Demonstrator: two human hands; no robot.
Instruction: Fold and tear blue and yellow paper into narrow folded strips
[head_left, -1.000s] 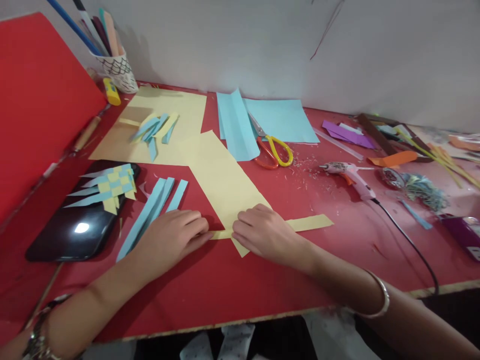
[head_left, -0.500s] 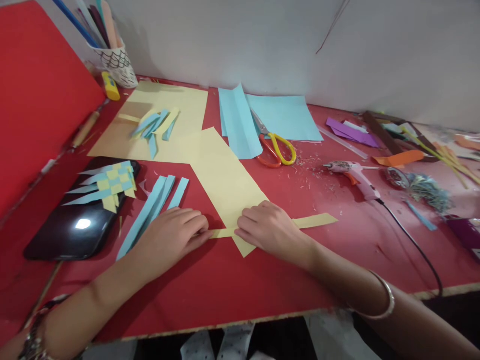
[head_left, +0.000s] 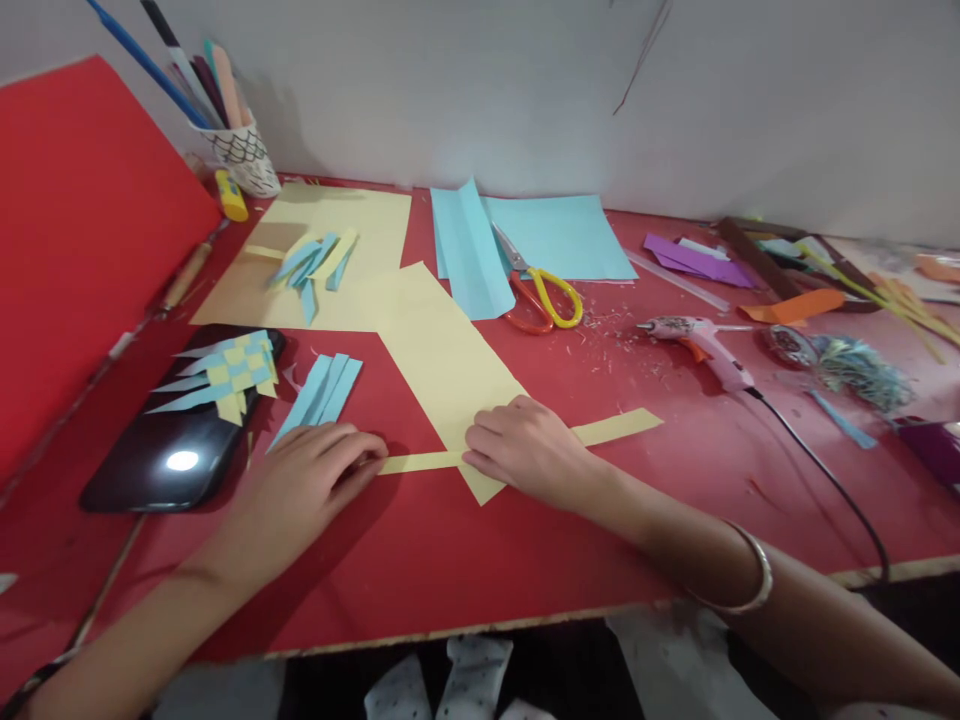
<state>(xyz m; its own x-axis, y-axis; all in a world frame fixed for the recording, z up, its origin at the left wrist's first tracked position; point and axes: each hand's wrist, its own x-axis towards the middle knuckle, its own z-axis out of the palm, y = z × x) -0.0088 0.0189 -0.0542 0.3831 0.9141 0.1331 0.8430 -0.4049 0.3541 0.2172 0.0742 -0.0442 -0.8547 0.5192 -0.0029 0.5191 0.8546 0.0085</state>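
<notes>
A narrow yellow paper strip (head_left: pixel 420 462) lies crosswise near the front of the red table. My left hand (head_left: pixel 322 470) pinches its left end, with the fingertips partly hidden. Farther along, my right hand (head_left: pixel 529 450) has its fingers curled down on the strip, where it crosses the lower end of a wide yellow paper piece (head_left: pixel 442 350). The strip's right end (head_left: pixel 622 427) sticks out beyond my right hand. Just behind my left hand are several blue paper strips (head_left: pixel 322 388), partly covered by it. A woven blue and yellow paper fish shape (head_left: pixel 236 370) rests on a black phone (head_left: pixel 142 460).
Scissors (head_left: pixel 555 298) lie by folded blue paper (head_left: pixel 559 240). A pink glue gun (head_left: pixel 697 345) with a cable is at right, near paper scraps (head_left: pixel 697 262). At back left are a large yellow sheet (head_left: pixel 360 215), cut strips (head_left: pixel 311 265) and a pen cup (head_left: pixel 247 160).
My left hand has moved left along the yellow strip, so more of it shows between my hands. The blue strips now lie closer together. The camera view has shifted slightly.
</notes>
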